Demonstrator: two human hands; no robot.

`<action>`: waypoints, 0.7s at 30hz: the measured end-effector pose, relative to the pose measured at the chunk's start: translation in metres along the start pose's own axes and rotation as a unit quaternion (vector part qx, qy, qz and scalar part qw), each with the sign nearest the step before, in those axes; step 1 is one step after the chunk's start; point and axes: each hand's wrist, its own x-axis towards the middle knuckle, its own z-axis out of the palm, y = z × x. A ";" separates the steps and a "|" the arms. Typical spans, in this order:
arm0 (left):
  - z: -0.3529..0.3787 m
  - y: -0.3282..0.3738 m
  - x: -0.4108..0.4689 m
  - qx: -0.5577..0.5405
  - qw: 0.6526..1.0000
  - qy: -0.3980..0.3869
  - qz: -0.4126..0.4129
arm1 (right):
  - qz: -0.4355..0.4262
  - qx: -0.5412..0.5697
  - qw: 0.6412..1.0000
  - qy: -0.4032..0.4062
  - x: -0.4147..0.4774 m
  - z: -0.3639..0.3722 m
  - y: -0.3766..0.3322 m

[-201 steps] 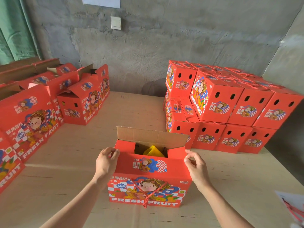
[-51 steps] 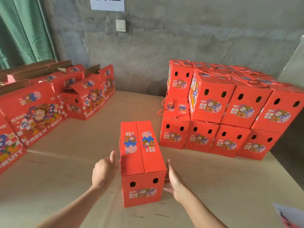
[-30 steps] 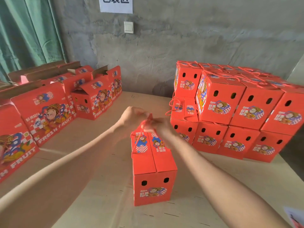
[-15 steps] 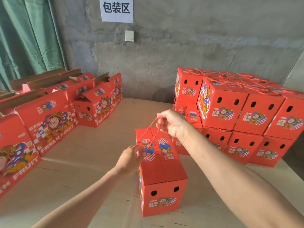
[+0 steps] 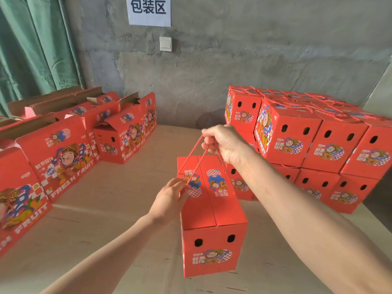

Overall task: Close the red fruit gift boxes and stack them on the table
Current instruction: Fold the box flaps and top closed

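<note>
A closed red fruit gift box [image 5: 212,217] stands end-on in the middle of the table [image 5: 110,209], its two top flaps shut. My right hand [image 5: 224,143] grips the red rope handle [image 5: 200,158] and holds it taut above the box's far end. My left hand [image 5: 169,200] is at the box's left top edge and pinches the rope where it meets the lid. To the right stands a two-layer stack of closed red boxes [image 5: 318,145].
Several open red boxes [image 5: 125,132] with raised flaps line the table's left side. A grey concrete wall with a paper sign [image 5: 148,9] and a light switch [image 5: 165,43] is behind. A green curtain [image 5: 31,43] hangs at the far left.
My right hand has drawn the rope handle a little higher and tighter. My left hand stays at the box's left top edge. The box has kept its place.
</note>
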 end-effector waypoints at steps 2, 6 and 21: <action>0.012 -0.010 -0.001 0.016 0.998 -0.054 -0.028 | 0.025 -0.011 1.000 -0.001 0.000 0.000 0.019; 0.038 -0.025 -0.009 0.045 0.986 -0.138 -0.087 | 0.039 -0.014 0.999 -0.006 -0.002 -0.006 0.052; 0.053 -0.009 -0.038 0.010 0.993 0.054 -0.102 | 0.014 -0.052 0.998 0.017 -0.018 -0.011 0.063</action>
